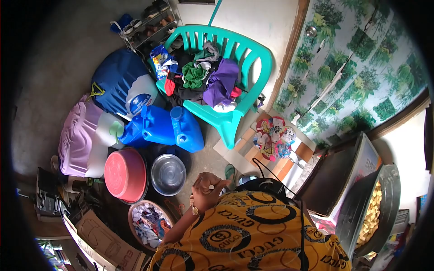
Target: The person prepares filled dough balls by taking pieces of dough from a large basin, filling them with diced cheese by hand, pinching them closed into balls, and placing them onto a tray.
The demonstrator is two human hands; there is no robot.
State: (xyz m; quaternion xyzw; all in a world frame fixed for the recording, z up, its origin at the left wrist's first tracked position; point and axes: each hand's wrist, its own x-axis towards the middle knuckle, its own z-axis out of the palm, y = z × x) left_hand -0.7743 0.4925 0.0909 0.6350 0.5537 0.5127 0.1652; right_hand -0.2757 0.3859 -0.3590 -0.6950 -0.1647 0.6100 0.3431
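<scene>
My left hand is in front of my yellow patterned shirt, with a gold-coloured watch or bracelet at the wrist. Its fingers are curled closed, and a small white bit shows between them, too small to name. My right hand is out of sight. A metal basin stands just left of the left hand, and a green slipper shows beyond it. Against my front lies a black item with a thin strap, its kind unclear.
Clothes and a detergent pack lie on a green plastic chair. Left are blue jerrycans, a pink basin, covered containers and a tub of clothes. A round rag mat lies before the leaf-print door.
</scene>
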